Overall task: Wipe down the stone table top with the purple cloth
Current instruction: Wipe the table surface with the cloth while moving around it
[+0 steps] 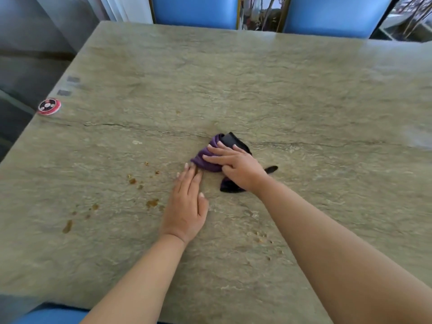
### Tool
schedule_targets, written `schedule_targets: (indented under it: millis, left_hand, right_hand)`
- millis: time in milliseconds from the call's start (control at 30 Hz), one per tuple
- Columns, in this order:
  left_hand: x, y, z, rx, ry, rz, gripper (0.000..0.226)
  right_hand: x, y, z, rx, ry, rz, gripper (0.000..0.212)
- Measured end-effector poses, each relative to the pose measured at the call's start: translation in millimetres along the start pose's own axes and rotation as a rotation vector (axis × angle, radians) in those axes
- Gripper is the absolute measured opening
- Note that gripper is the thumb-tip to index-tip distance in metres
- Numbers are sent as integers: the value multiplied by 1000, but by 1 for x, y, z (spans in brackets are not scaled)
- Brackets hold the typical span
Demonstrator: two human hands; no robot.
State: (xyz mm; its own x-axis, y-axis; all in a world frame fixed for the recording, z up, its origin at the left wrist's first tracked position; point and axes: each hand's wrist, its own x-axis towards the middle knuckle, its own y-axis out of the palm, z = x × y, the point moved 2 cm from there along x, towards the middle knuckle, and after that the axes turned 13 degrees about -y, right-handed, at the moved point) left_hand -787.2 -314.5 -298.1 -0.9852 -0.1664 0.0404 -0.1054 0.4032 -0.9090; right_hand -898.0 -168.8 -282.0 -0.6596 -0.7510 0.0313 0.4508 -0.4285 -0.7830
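Observation:
The grey-green stone table top point(257, 90) fills the view. A bunched purple cloth point(207, 157) with black parts lies near its middle. My right hand point(236, 168) lies on the cloth, fingers spread over it and pressing it down. My left hand point(187, 204) rests flat on the stone just left of the cloth, fingers straight, fingertips close to the cloth's edge. Brown crumbs and smears point(140, 183) are scattered on the stone left of my left hand. More crumbs point(261, 238) lie between my forearms.
A round red and black disc point(49, 106) sits at the table's left edge. Two blue chairs point(194, 10) point(334, 15) stand at the far side. A blue seat point(49, 316) shows at the near left corner. A dark crack line point(140, 129) crosses the stone.

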Motion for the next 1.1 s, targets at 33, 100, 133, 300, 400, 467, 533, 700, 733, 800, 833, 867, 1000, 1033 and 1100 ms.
schedule_targets:
  millis: [33, 100, 133, 300, 400, 467, 533, 700, 733, 800, 833, 867, 1000, 1033, 1100]
  left_hand:
    - [0, 1, 0, 11, 2, 8, 58]
    - [1, 3, 1, 27, 2, 21, 58]
    - [1, 4, 2, 27, 0, 24, 58]
    - [1, 5, 2, 20, -1, 9, 57]
    - [0, 3, 0, -48, 13, -6, 53]
    - [-1, 3, 1, -127, 18, -8, 48]
    - [0, 1, 2, -233, 8, -11, 44]
    - [3, -12, 10, -538, -68, 79, 40]
    - [4, -17, 13, -558, -74, 124, 38]
    - [11, -29, 22, -538, -33, 236, 35]
    - [15, -34, 28, -501, 9, 297, 35]
    - [19, -39, 33, -458, 58, 347, 36]
    - [29, -60, 45, -326, 275, 363, 34]
    - [31, -62, 43, -305, 321, 350, 35]
    - [37, -59, 30, -271, 422, 325, 36]
  right_hand:
    - [-8, -8, -10, 27, 39, -32, 57]
    - [-16, -22, -31, -40, 169, -115, 57]
    - [-14, -27, -38, -92, 252, -148, 58]
    - [13, -22, -29, -176, 469, -195, 58]
    - [8, -8, -8, -109, 393, -169, 58]
    - [-2, 2, 10, -26, 356, -167, 57]
    - [-13, 14, 23, 122, 385, -191, 57]
    - [-28, 34, 62, 788, 540, -517, 71]
    - [-30, 34, 71, 851, 571, -590, 71]
    - [-34, 33, 86, 906, 626, -758, 63]
    - [-35, 35, 93, 895, 651, -854, 59]
    - [-39, 37, 101, 838, 682, -942, 54]
    - [-51, 68, 144, 224, 930, -1059, 34]
    - [-54, 77, 149, 88, 957, -1041, 32]
    - [-56, 97, 153, -95, 930, -945, 30]
